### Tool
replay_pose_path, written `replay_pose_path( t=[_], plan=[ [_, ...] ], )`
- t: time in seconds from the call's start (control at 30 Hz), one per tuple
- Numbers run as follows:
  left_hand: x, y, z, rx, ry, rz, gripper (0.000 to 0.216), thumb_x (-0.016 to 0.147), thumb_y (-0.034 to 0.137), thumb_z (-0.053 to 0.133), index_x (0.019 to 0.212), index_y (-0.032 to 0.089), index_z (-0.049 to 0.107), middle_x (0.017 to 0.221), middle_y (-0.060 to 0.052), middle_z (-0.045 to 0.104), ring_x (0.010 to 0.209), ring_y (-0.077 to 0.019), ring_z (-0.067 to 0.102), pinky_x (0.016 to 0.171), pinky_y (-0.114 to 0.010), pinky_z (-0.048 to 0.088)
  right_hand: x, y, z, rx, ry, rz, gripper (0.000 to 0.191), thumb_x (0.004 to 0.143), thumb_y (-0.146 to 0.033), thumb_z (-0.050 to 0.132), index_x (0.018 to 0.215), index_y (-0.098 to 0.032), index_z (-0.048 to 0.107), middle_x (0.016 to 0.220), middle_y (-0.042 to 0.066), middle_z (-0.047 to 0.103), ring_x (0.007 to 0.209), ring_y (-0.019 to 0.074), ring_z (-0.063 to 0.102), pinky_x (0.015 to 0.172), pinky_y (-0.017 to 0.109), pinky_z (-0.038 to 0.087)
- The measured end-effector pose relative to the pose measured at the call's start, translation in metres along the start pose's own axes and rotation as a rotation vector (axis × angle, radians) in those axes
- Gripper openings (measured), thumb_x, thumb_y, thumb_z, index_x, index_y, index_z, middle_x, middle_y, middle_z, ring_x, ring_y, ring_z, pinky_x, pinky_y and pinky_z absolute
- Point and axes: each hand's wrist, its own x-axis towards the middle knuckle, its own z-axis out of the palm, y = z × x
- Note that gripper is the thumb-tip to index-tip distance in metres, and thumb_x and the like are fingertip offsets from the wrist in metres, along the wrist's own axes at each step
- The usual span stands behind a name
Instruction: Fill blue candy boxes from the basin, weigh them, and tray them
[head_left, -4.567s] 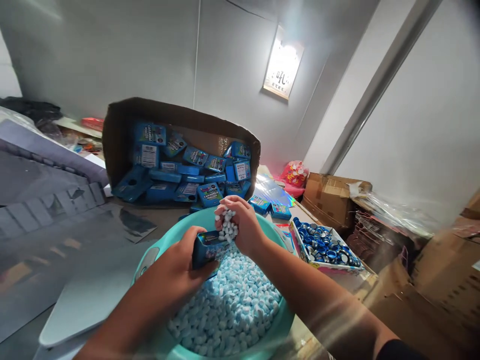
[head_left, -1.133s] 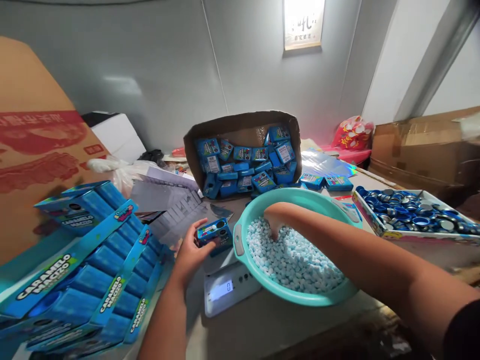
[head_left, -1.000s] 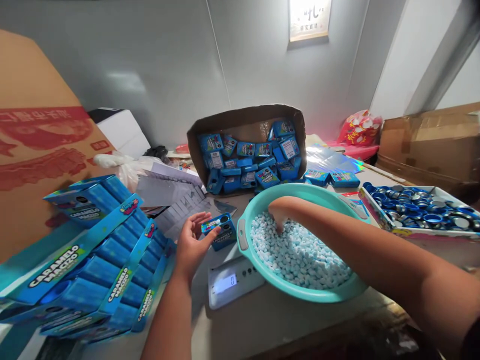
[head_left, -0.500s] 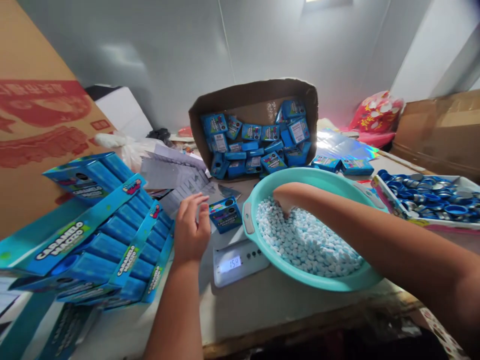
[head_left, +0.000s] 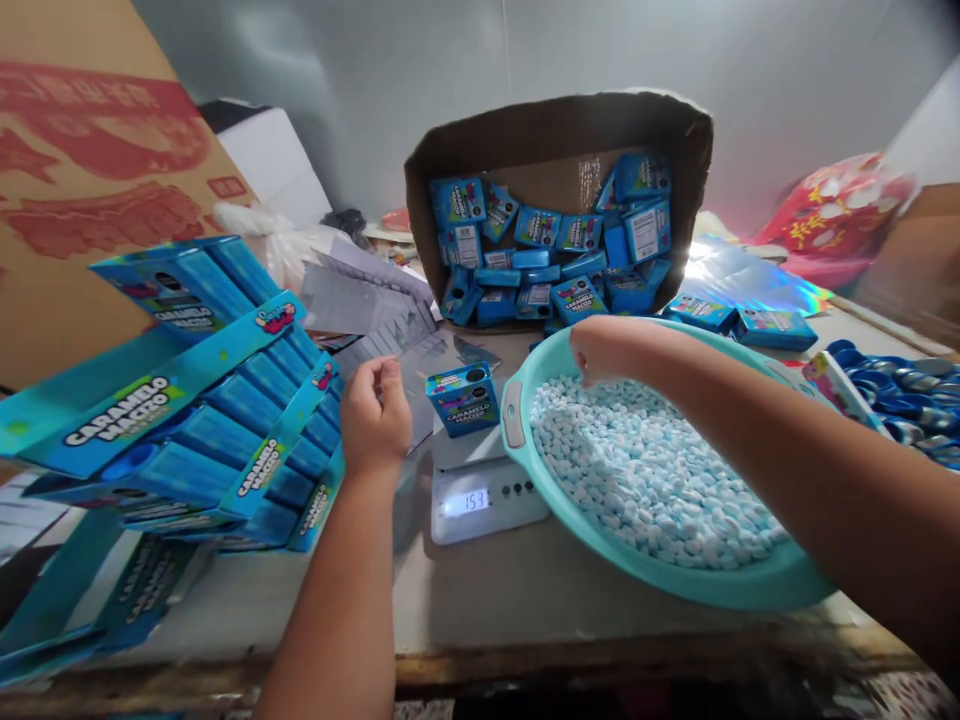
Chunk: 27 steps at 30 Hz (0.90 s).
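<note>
My left hand (head_left: 376, 415) hovers just left of a small blue candy box (head_left: 463, 402), its fingers loosely curled in and nothing visible in them. That box stands upright on a white digital scale (head_left: 491, 508), whose display seems to read 153. Over the far left part of a turquoise basin (head_left: 675, 585) is my right hand (head_left: 611, 350), fingers bent downward and drawn together. Whatever they may hold is hidden. Pale blue and white candies (head_left: 652, 470) fill the basin, with my right forearm crossing above them.
Behind the scale a tilted cardboard box (head_left: 559, 118) holds many blue candy boxes. On the left, display cartons (head_left: 217, 420) of blue packs are stacked. Blue and silver caps (head_left: 911, 395) lie in a tray at right. Papers (head_left: 367, 295) lie behind my left hand.
My right hand has lifted from among the candies toward the basin's far rim. My left fingers have curled in. The display went from about 158 to 153, and the camera view has shifted.
</note>
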Motion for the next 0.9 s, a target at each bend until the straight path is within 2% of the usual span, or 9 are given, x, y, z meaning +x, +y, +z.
replay_pose_path(
  t=[0.13,0.27,0.43,0.57,0.7,0.8,0.9],
  plan=[
    [0.0,0.002,-0.002,-0.056,0.013,-0.019,0.045,0.099,0.052,0.041,0.11,0.016,0.066,0.104,-0.01,0.074,0.099,-0.0198,0.07,0.088,-0.033,0.053,-0.008,-0.027,-0.031,-0.114,-0.142,0.026,0.011,0.07,-0.02,0.086,0.07,-0.014,0.077,0.062,0.002,0.063,0.061,0.0133,0.057,0.061,0.027,0.039],
    [-0.001,0.006,-0.003,-0.075,0.001,-0.019,0.046,0.099,0.052,0.042,0.11,0.015,0.067,0.103,-0.011,0.075,0.097,-0.0208,0.071,0.086,-0.033,0.054,-0.017,-0.04,-0.041,-0.115,-0.157,0.059,0.01,0.074,-0.021,0.085,0.077,-0.013,0.079,0.068,0.003,0.066,0.06,0.0125,0.054,0.057,0.028,0.033],
    [-0.001,0.015,-0.007,-0.037,0.0,0.001,0.045,0.1,0.051,0.04,0.111,0.016,0.067,0.107,-0.01,0.074,0.101,-0.0209,0.069,0.089,-0.034,0.053,-0.016,-0.036,-0.035,0.038,-0.024,-0.061,0.008,0.075,-0.02,0.084,0.077,-0.015,0.078,0.069,0.0,0.067,0.062,0.0111,0.055,0.058,0.025,0.034],
    [0.0,0.02,-0.012,-0.035,0.018,0.009,0.045,0.1,0.05,0.04,0.11,0.016,0.067,0.107,-0.01,0.074,0.102,-0.0214,0.069,0.092,-0.035,0.052,-0.015,-0.041,-0.03,0.175,0.08,-0.092,0.009,0.079,-0.021,0.08,0.083,-0.014,0.078,0.073,0.002,0.07,0.067,0.0116,0.057,0.061,0.024,0.036],
    [0.0,0.02,-0.011,-0.03,0.033,-0.036,0.042,0.098,0.051,0.044,0.109,0.018,0.067,0.105,-0.01,0.074,0.1,-0.0221,0.069,0.088,-0.035,0.053,-0.012,-0.048,-0.022,0.263,0.222,-0.199,0.006,0.084,-0.02,0.074,0.084,-0.015,0.077,0.077,0.002,0.07,0.071,0.0125,0.058,0.065,0.025,0.037],
    [-0.001,0.021,-0.01,-0.016,-0.022,-0.04,0.041,0.096,0.051,0.045,0.107,0.019,0.068,0.105,-0.009,0.074,0.1,-0.0231,0.069,0.086,-0.035,0.054,-0.008,-0.054,-0.017,0.344,0.3,-0.24,0.007,0.085,-0.019,0.072,0.087,-0.015,0.077,0.081,0.003,0.07,0.075,0.0138,0.06,0.07,0.025,0.04],
    [-0.003,0.026,-0.012,-0.001,-0.093,-0.012,0.039,0.098,0.047,0.041,0.102,0.019,0.069,0.105,-0.01,0.074,0.102,-0.0244,0.068,0.092,-0.038,0.052,-0.002,-0.062,-0.011,0.434,0.35,-0.312,0.007,0.086,-0.017,0.071,0.088,-0.015,0.077,0.087,0.005,0.071,0.083,0.016,0.062,0.077,0.026,0.042]
  ],
)
